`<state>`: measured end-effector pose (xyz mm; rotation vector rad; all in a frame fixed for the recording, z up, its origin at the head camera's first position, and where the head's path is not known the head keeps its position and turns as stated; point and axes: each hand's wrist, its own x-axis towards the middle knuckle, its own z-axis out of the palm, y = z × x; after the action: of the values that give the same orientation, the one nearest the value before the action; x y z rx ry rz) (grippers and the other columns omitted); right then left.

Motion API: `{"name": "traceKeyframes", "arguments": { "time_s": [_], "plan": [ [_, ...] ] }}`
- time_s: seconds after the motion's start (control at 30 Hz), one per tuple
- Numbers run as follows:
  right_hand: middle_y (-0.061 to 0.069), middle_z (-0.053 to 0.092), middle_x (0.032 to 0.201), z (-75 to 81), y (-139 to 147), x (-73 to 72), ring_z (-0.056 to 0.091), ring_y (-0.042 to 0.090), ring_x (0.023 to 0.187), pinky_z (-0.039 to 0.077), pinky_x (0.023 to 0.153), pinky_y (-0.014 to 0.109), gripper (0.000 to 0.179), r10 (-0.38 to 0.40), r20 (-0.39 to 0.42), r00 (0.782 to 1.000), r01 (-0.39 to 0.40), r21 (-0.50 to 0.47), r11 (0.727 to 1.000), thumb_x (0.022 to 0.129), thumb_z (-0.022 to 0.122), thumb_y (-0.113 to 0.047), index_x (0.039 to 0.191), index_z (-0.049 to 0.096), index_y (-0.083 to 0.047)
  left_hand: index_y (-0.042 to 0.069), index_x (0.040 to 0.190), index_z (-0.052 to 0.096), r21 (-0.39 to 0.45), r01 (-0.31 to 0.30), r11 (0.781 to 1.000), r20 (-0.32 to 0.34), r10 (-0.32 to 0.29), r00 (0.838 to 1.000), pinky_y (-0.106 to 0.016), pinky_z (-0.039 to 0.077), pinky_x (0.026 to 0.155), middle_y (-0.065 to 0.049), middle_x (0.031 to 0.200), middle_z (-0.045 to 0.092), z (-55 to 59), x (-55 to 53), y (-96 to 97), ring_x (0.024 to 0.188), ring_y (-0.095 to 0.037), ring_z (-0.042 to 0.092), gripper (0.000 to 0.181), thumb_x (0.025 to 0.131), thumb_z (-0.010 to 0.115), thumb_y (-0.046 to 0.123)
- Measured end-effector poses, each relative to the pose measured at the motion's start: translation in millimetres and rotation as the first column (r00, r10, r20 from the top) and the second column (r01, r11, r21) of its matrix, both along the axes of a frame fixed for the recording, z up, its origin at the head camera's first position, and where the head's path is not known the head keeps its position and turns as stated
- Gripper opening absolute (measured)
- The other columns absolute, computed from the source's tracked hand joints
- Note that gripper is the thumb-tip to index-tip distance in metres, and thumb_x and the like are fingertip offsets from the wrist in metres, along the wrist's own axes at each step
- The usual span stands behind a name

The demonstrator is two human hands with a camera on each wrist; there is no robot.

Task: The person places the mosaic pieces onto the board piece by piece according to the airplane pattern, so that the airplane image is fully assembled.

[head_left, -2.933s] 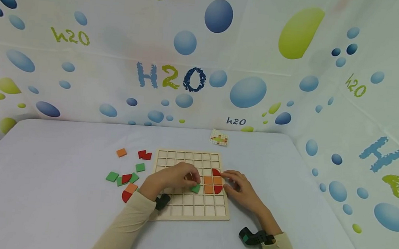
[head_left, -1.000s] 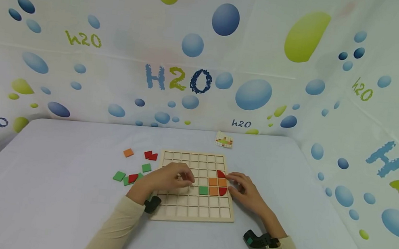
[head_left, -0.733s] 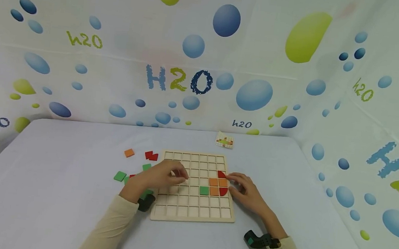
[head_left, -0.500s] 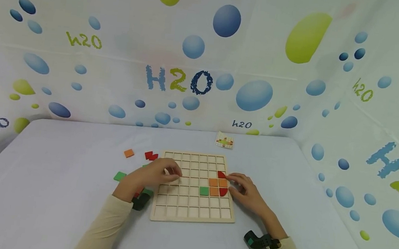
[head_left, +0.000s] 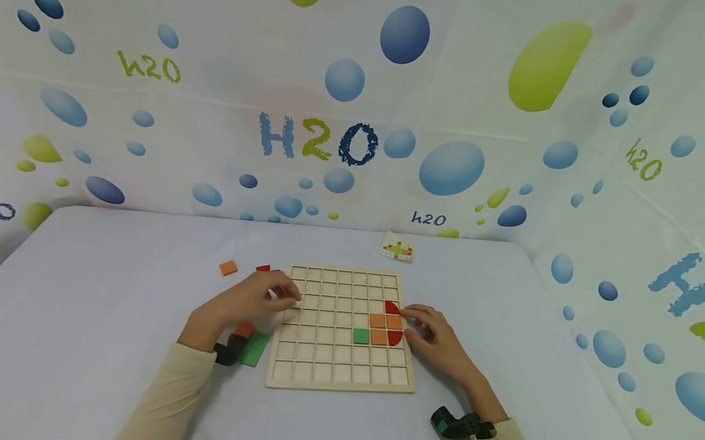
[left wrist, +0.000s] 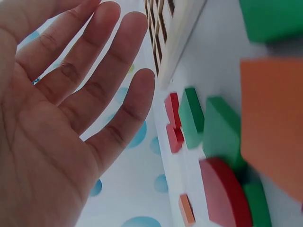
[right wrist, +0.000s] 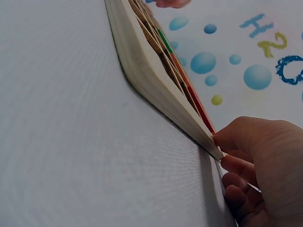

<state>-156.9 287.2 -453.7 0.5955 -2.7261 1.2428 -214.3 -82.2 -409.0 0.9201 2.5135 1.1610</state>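
Note:
A wooden grid board (head_left: 311,371) lies flat on the table. Near its right side, several pieces sit in cells: orange squares (head_left: 378,321), a green square (head_left: 361,336) and red rounded ones (head_left: 394,338). My left hand (head_left: 247,302) hovers by the board's left edge, with loosely bent fingers and no piece in them. In the left wrist view, loose green (left wrist: 220,127), orange (left wrist: 274,118) and red pieces (left wrist: 222,189) lie beside that hand. My right hand (head_left: 433,336) holds the right edge of the board with thumb and fingers, plain in the right wrist view.
An orange square (head_left: 228,268) and red pieces (head_left: 263,268) lie left of the board. Behind it is a small pattern card (head_left: 397,248). A printed cloth (head_left: 205,147) hangs at the back of the white table.
My left hand set a green square into a cell, let it go and moved left across the board to its left edge. The right hand keeps its place.

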Motion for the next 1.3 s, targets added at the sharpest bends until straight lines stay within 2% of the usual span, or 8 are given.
{"name": "traceKeyframes", "arguments": {
  "time_s": [0.23,0.3,0.4,0.43,0.53,0.63,0.83,1.3],
  "plan": [
    [0.03,0.056,0.125,31.4,-12.4,13.1,0.05,0.04,0.093,0.044,0.073,0.033,0.033,0.01,0.011,1.0,-0.01,-0.009,1.0,0.089,0.062,0.006,0.121,0.06,0.011,0.002,0.103,0.069,-0.024,-0.032,0.999,-0.05,0.03,0.998,-0.033,0.049,0.079,-0.002,0.098,0.067,0.2,-1.4,-9.6,0.089,-0.018,0.06,0.012,0.094,0.063,0.009],
    [0.029,0.056,0.125,30.9,-12.6,13.2,0.05,0.04,0.093,0.044,0.073,0.033,0.032,0.006,0.012,1.0,-0.006,-0.011,1.0,0.089,0.063,0.006,0.121,0.06,0.011,0.002,0.103,0.069,-0.03,-0.045,0.999,-0.049,0.044,0.998,-0.035,0.049,0.08,-0.002,0.097,0.066,0.6,-1.7,-11.6,0.089,-0.018,0.059,0.012,0.094,0.063,0.008],
    [0.026,0.056,0.126,15.1,-5.5,6.7,0.05,0.035,0.094,0.044,0.073,0.031,0.033,0.006,0.001,1.0,-0.006,-0.013,1.0,0.09,0.064,0.003,0.122,0.061,0.007,0.003,0.102,0.069,-0.046,-0.078,0.996,-0.055,0.076,0.996,-0.04,0.049,0.083,-0.002,0.096,0.066,-0.3,-2.1,-14.2,0.089,-0.018,0.058,0.012,0.093,0.064,0.009],
    [0.025,0.056,0.126,15.0,-5.3,6.8,0.05,0.035,0.094,0.043,0.073,0.031,0.033,0.007,0.0,1.0,-0.007,-0.014,1.0,0.09,0.064,0.003,0.122,0.061,0.007,0.003,0.102,0.068,-0.051,-0.089,0.995,-0.059,0.086,0.995,-0.042,0.048,0.084,-0.003,0.096,0.065,-0.8,-2.3,-14.9,0.09,-0.019,0.058,0.011,0.093,0.064,0.009],
    [0.026,0.056,0.125,18.9,-5.8,8.5,0.05,0.036,0.093,0.043,0.073,0.03,0.032,0.013,-0.005,1.0,-0.013,-0.013,1.0,0.09,0.063,0.003,0.122,0.061,0.007,0.003,0.102,0.068,-0.066,-0.125,0.99,-0.063,0.12,0.991,-0.047,0.048,0.089,-0.006,0.098,0.065,-3.5,-3.0,-17.4,0.094,-0.024,0.058,0.012,0.091,0.065,0.008],
    [0.03,0.056,0.124,34.5,-11.9,15.6,0.05,0.04,0.093,0.043,0.073,0.031,0.032,0.021,-0.001,1.0,-0.021,-0.016,1.0,0.09,0.063,0.005,0.121,0.06,0.011,0.003,0.102,0.067,-0.078,-0.155,0.985,-0.048,0.152,0.987,-0.05,0.046,0.093,-0.008,0.101,0.063,-5.8,-2.9,-19.8,0.097,-0.028,0.058,0.013,0.091,0.066,0.008],
    [0.03,0.055,0.125,33.4,-10.1,16.2,0.05,0.039,0.092,0.043,0.072,0.029,0.032,0.04,-0.015,0.999,-0.04,-0.017,0.999,0.09,0.062,0.004,0.122,0.06,0.011,0.002,0.103,0.067,-0.071,-0.185,0.98,-0.014,0.185,0.983,-0.052,0.044,0.097,-0.012,0.106,0.061,-7.4,-0.7,-24.1,0.103,-0.031,0.055,0.015,0.089,0.067,0.007],
    [0.03,0.056,0.125,35.1,-10.4,17.5,0.048,0.036,0.09,0.041,0.071,0.026,0.033,0.034,-0.006,0.999,-0.034,-0.018,0.999,0.09,0.063,0.004,0.122,0.06,0.01,-0.001,0.11,0.066,-0.148,-0.221,0.964,-0.023,0.22,0.975,-0.05,0.046,0.096,-0.017,0.113,0.058,-11.5,-1.0,-30.4,0.105,-0.033,0.054,0.026,0.085,0.07,0.004]
  ]
}}
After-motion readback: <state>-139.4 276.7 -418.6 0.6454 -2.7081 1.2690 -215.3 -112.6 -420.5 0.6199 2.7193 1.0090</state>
